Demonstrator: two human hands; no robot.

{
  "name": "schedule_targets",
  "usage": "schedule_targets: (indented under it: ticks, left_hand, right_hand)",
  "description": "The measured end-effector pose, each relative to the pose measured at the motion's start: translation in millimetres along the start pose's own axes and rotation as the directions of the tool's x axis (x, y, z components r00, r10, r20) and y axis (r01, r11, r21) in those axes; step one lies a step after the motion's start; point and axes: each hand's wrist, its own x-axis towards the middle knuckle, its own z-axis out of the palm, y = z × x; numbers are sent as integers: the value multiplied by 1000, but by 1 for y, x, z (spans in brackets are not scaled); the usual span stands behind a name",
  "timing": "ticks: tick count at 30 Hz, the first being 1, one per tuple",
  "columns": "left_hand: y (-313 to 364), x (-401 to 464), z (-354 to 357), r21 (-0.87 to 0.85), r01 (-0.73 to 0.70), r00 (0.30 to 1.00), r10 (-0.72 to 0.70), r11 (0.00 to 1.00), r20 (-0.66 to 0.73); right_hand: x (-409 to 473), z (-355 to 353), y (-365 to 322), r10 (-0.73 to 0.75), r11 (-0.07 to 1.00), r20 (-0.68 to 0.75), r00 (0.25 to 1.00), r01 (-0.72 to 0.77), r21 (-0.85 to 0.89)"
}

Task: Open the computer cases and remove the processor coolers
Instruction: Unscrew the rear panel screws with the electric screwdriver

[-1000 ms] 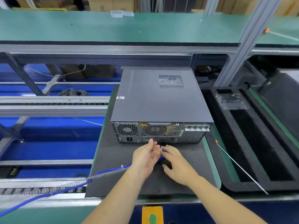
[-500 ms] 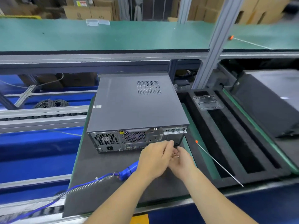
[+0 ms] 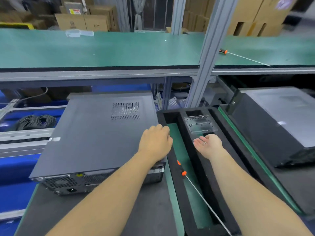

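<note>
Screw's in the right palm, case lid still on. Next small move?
Probably tip the right hand over the clear plastic tray just ahead of it and drop the small screw lying loose in the open palm. That frees the hand to help the left hand, which rests on the right edge of the closed computer case, slide the lid off.

Closed grey computer case [image 3: 95, 138], flat on mat
</note>
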Motion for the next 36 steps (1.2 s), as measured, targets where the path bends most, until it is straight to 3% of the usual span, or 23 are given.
schedule_targets:
  ticks: [5, 9, 16, 23, 26, 29, 32, 34, 36]
  left_hand:
    - [9, 30, 24, 89, -66, 997, 63, 994, 42]
    - [-1, 34, 37, 0, -5, 1000, 5, 1000, -21]
    - [-2, 36, 41, -7, 3, 1000, -3, 1000, 9]
    - [-3, 35, 40, -55, -9, 1000, 9, 998, -15]
    - [-3, 36, 38, -110, 8, 999, -13, 994, -41]
    - [-2, 34, 34, -246, 30, 994, -53, 969, -91]
    - [-9, 26, 26, -407, 57, 987, -113, 912, -114]
    - [-27, 14, 21, -357, 60, 990, -100, 932, -96]
    - [-54, -2, 16, -172, 36, 997, -49, 984, -67]
  right_hand:
    - [49, 12, -40, 21, 998, 46, 999, -24, 65]
    - [82, 16, -56, 56, 994, 1, 998, -56, 97]
    - [104, 27, -71, 79, 989, -66, 995, -70, 132]
    - [92, 13, -67, 66, 996, -50, 997, -62, 70]
    - [69, 7, -47, 21, 999, -8, 1000, -21, -30]
    - [33, 13, -18, -75, 958, 5, 997, 73, -277]
    - [-11, 32, 9, -259, 778, 86, 962, 260, -572]
    - [-40, 48, 26, -427, 474, 275, 861, 472, -743]
    - [-68, 63, 45, -473, 116, 533, 702, 649, -752]
